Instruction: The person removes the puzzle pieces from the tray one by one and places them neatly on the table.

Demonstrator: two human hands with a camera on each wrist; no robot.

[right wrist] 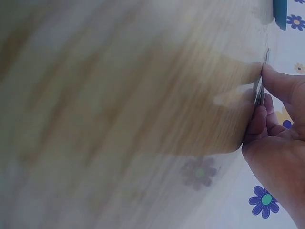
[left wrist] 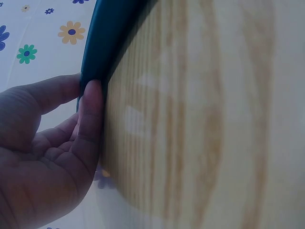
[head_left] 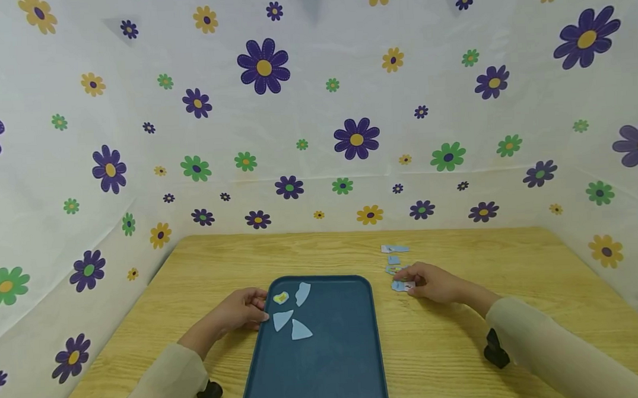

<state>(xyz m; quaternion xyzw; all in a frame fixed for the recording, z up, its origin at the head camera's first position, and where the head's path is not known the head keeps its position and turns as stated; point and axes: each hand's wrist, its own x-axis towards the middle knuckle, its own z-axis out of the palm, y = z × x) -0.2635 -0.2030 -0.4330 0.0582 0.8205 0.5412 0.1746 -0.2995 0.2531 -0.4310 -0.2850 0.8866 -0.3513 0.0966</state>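
My left hand [head_left: 243,309] grips the left rim of a dark blue tray [head_left: 337,364], with the thumb on the rim and fingers against its side. The tray [left wrist: 97,43] also shows at that hand's fingertips in the left wrist view. To the right of the tray, my right hand [head_left: 435,283] pinches a flat light-blue puzzle piece [head_left: 399,286] at the table surface. In the right wrist view that piece [right wrist: 267,59] appears edge-on as a thin sliver between thumb and fingers. On the tray's upper left lie pale blue pieces [head_left: 301,329] and a yellow-and-white piece [head_left: 281,297].
Beyond my right hand, more flat pieces lie in a column: a long light-blue one [head_left: 396,248], a small one [head_left: 393,260] and a partly hidden one with yellow [head_left: 391,269]. The wooden table [head_left: 321,255] meets a flower-printed cloth [head_left: 315,116] at the back and sides.
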